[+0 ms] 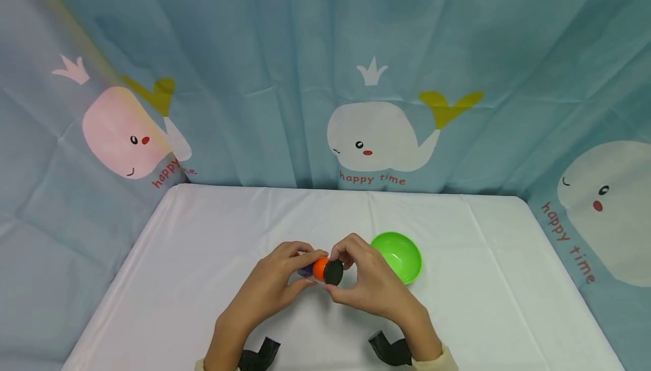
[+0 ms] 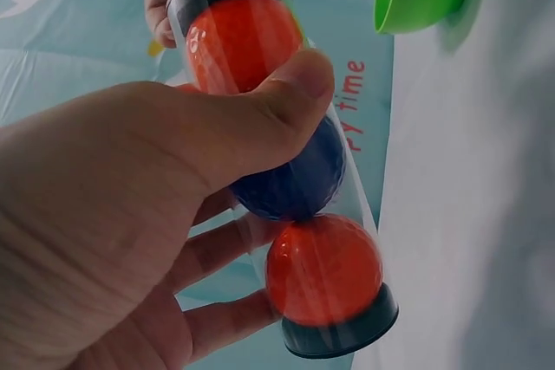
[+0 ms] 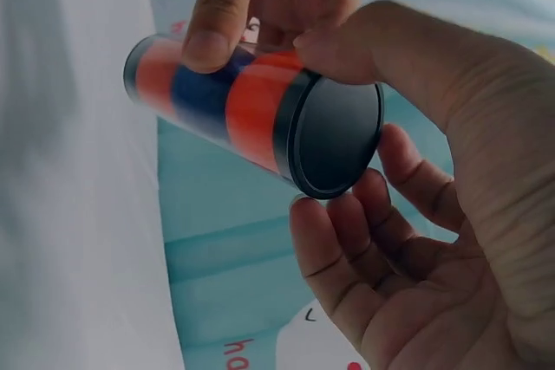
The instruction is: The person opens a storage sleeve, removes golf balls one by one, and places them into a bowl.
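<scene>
A clear plastic tube with dark end caps holds two orange balls and a blue ball in a row, the blue one in the middle. My left hand grips the tube around its middle, thumb on the near side and fingers behind it. At the tube's right end, the thumb and fingers of my right hand pinch the rim of the dark cap. The cap sits on the tube end beside an orange ball. In the left wrist view, the other dark cap closes the far end.
A green bowl stands on the white-covered table, just beyond my right hand. Blue curtains printed with whales hang behind the table and at both sides. Black curved pieces show by both wrists.
</scene>
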The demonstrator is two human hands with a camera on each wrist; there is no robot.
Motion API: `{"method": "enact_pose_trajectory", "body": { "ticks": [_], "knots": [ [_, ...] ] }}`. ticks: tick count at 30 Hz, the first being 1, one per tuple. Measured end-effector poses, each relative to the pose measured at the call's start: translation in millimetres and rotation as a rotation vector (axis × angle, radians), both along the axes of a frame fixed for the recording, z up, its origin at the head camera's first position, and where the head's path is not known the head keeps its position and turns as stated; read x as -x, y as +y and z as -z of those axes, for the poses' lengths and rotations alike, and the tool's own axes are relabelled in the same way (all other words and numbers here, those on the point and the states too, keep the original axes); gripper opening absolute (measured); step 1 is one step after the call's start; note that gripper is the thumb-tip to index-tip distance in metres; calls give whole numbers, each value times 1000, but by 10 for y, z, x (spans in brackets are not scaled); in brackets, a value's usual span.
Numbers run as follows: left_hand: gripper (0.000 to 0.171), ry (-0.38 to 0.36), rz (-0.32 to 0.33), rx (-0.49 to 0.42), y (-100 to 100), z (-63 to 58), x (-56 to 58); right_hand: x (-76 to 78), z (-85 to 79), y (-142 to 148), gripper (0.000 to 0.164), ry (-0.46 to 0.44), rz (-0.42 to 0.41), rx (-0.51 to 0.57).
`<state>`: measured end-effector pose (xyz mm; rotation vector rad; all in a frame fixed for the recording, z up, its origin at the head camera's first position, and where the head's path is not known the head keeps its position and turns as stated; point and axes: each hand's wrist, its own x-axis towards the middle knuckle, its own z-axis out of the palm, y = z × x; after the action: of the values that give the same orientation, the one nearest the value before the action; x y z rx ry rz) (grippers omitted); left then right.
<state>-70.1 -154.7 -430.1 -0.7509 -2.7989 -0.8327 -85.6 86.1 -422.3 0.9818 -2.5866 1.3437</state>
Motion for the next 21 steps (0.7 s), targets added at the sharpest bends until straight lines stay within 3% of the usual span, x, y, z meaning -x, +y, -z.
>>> {"method": "enact_pose_trajectory", "body": {
  "ticks": [8, 21],
  "knots": [
    [60, 33, 39, -4, 0, 20, -12, 25, 33, 5, 47, -81, -6, 24],
    [61, 34, 58, 1, -46, -3, -1, 25, 31, -23, 48, -116, 11, 72]
  ]
}}
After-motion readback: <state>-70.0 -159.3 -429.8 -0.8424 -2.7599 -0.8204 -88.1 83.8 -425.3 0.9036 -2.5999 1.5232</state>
